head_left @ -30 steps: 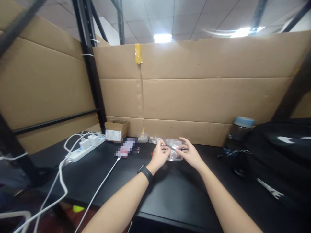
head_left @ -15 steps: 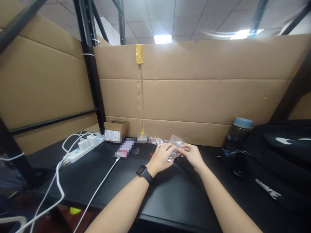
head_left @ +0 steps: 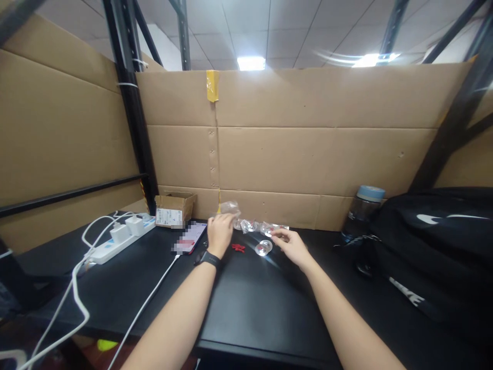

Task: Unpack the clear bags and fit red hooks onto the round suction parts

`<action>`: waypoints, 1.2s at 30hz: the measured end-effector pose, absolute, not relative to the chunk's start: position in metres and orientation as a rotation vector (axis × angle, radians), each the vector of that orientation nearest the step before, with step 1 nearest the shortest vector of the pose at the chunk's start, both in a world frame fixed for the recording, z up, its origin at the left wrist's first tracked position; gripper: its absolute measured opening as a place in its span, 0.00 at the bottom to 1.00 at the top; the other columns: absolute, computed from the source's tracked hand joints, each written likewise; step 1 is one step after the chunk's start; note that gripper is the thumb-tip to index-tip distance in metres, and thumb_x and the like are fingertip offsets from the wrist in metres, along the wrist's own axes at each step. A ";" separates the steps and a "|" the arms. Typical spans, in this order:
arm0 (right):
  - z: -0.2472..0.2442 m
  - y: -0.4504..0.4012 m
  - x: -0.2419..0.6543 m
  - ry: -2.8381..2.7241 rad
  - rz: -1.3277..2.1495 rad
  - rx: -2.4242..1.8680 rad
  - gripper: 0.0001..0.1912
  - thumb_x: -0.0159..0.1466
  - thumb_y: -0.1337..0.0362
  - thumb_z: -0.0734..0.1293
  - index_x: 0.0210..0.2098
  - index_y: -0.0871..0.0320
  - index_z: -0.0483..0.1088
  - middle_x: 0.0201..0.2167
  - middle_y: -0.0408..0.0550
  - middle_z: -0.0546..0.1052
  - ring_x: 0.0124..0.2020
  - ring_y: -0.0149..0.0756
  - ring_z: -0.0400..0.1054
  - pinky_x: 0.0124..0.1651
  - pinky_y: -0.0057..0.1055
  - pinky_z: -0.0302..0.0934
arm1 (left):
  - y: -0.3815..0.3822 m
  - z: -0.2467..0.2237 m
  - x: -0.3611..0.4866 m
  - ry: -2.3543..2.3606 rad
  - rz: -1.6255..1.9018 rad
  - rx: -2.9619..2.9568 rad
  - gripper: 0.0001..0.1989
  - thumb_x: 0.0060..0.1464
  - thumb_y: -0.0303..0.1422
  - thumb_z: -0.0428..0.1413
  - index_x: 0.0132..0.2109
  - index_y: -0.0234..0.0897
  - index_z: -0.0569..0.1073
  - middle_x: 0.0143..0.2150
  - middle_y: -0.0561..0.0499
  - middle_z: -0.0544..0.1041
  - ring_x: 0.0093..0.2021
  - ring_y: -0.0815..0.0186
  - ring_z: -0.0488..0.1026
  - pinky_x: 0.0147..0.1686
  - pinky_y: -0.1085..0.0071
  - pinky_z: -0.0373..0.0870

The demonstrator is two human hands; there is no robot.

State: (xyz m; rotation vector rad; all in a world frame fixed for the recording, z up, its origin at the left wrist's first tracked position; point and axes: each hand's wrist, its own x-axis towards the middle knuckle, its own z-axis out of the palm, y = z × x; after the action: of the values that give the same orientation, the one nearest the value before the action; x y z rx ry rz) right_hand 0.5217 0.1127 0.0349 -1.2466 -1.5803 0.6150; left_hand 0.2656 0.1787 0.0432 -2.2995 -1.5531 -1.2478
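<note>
Where the cardboard wall backs the work area, a black counter runs beneath it and carries everything noted below. A black bag fills the right end, with a dark bottle bearing a pale blue lid just beside it. At the left lie a white power strip with chargers plugged in, a small open cardboard box against the wall, and a phone on a white cable.

Left hand – raised near the wall, its grip closed on a small clear plastic bag that stands up above the fingers. Right hand – low over the counter, its fingertips pinching the end of a crumpled strip of clear packets lying along the foot of the wall. A small clear round piece rests on the counter between the two hands, near the right one, with a small red item just to its left; what either is cannot be told.

Judgement on handling: the bag appears very light, soft and slick – film that crumples and slides under pressure. A pinch at its top edge or a corner looks soundest; the contents are too small to assess.
</note>
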 end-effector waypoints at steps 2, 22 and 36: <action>0.031 0.114 0.520 -1.685 0.529 -1.278 0.13 0.60 0.56 0.69 0.39 0.58 0.79 0.37 0.49 0.81 0.33 0.37 0.73 0.40 0.35 0.66 | 0.191 0.037 0.250 -1.699 -1.133 -2.160 0.18 0.65 0.31 0.46 0.54 0.48 0.76 0.59 0.48 0.75 0.58 0.52 0.63 0.55 0.54 0.53; 0.017 0.111 0.498 -2.120 0.162 -1.640 0.13 0.62 0.56 0.69 0.45 0.52 0.74 0.47 0.50 0.77 0.51 0.46 0.67 0.51 0.41 0.54 | 0.187 0.020 0.266 -1.738 -0.801 -2.267 0.15 0.58 0.31 0.50 0.49 0.39 0.77 0.53 0.39 0.75 0.57 0.48 0.63 0.55 0.52 0.56; 0.016 0.111 0.505 -1.873 0.286 -1.780 0.18 0.50 0.58 0.75 0.40 0.53 0.75 0.53 0.49 0.73 0.57 0.53 0.61 0.51 0.43 0.54 | 0.150 0.024 0.310 -1.238 -1.027 -2.808 0.12 0.57 0.29 0.53 0.41 0.45 0.80 0.43 0.48 0.80 0.50 0.54 0.71 0.53 0.57 0.62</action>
State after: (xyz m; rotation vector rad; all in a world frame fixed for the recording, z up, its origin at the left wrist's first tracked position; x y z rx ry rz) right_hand 0.5053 0.1111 0.0157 -1.7799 -1.8732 0.2860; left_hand 0.3101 0.1503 0.0235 -2.8082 -1.2376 -1.0273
